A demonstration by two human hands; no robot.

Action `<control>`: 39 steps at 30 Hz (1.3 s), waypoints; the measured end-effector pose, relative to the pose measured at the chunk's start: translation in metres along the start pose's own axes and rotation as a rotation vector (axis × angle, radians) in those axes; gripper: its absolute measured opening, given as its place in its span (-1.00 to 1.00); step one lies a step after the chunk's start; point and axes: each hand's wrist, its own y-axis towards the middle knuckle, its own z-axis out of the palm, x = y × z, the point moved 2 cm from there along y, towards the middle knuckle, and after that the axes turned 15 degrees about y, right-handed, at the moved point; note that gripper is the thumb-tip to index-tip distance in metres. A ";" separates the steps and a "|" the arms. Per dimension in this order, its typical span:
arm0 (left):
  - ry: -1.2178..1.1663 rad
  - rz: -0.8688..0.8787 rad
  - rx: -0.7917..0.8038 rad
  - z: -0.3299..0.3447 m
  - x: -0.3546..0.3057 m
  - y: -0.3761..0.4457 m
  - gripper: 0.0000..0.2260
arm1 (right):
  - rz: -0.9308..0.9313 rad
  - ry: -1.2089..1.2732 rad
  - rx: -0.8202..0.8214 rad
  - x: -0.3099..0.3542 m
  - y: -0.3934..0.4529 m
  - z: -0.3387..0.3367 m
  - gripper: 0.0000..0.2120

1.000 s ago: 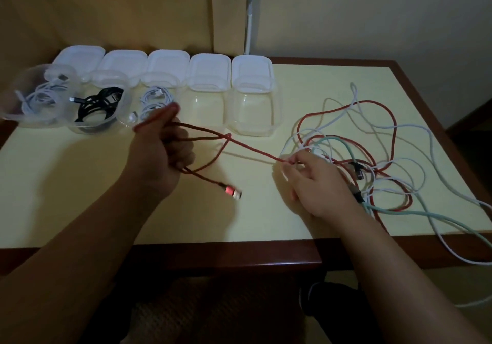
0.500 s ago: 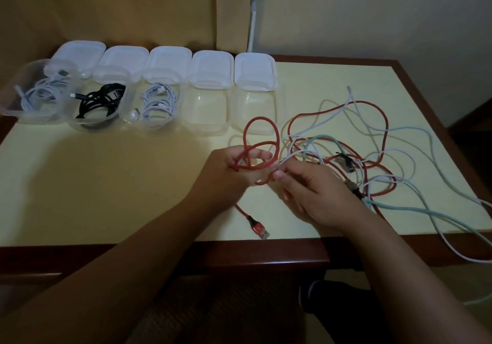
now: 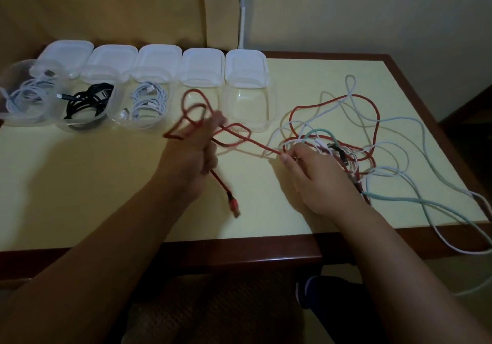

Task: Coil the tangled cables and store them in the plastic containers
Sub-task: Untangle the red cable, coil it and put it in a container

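Observation:
My left hand grips loops of the red cable above the table, and the cable's red plug hangs below the fist. My right hand pinches the same red cable where it leaves the tangle of red, white and mint-green cables on the right half of the table. A row of clear plastic containers stands at the back left. Three hold coils: white, black, white. Two containers next to them hold nothing.
White lids lean behind the containers. White and mint cables trail over the table's right front edge. The yellow tabletop has a dark wood rim. A white cord runs up the wall behind.
My hands, close together half a second ago, have spread apart. The left hand moved left and back with the red loops, drawing a length of red cable out of the tangle.

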 end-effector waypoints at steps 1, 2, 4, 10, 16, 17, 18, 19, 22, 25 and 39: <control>-0.060 -0.015 -0.027 -0.007 -0.004 0.005 -0.86 | -0.002 -0.035 0.011 0.000 0.001 0.001 -0.75; -0.104 -0.023 -0.051 -0.013 -0.008 0.008 -0.85 | -0.010 -0.054 0.024 0.000 0.001 0.003 -0.76; -0.107 -0.019 -0.111 -0.020 -0.013 0.013 -0.84 | -0.023 -0.062 0.029 0.000 0.002 0.005 -0.76; 0.334 0.334 0.061 0.012 0.000 -0.009 -0.84 | -0.065 0.035 0.010 -0.002 0.000 -0.004 -0.85; 1.000 0.622 0.213 0.032 0.025 -0.027 -0.69 | -0.109 0.088 0.044 -0.002 -0.001 -0.006 -0.83; 1.029 0.658 0.208 0.034 0.024 -0.029 -0.69 | -0.126 0.101 0.069 -0.002 -0.001 -0.007 -0.82; 1.030 0.682 0.205 0.037 0.023 -0.029 -0.74 | -0.141 0.115 0.085 -0.002 -0.001 -0.007 -0.80; 1.020 0.686 0.198 0.039 0.023 -0.029 -0.83 | -0.150 0.128 0.087 -0.001 -0.002 -0.007 -0.79; 1.059 0.687 0.160 0.039 0.023 -0.024 -0.92 | -0.137 0.151 0.060 -0.002 -0.003 -0.008 -0.81; 1.200 0.732 0.073 0.036 0.019 -0.020 -0.85 | -0.097 0.131 0.058 -0.003 -0.002 -0.006 -0.87; 0.155 0.308 -0.156 0.011 -0.019 -0.002 -0.71 | 0.127 0.069 -0.132 -0.022 0.003 -0.024 -0.83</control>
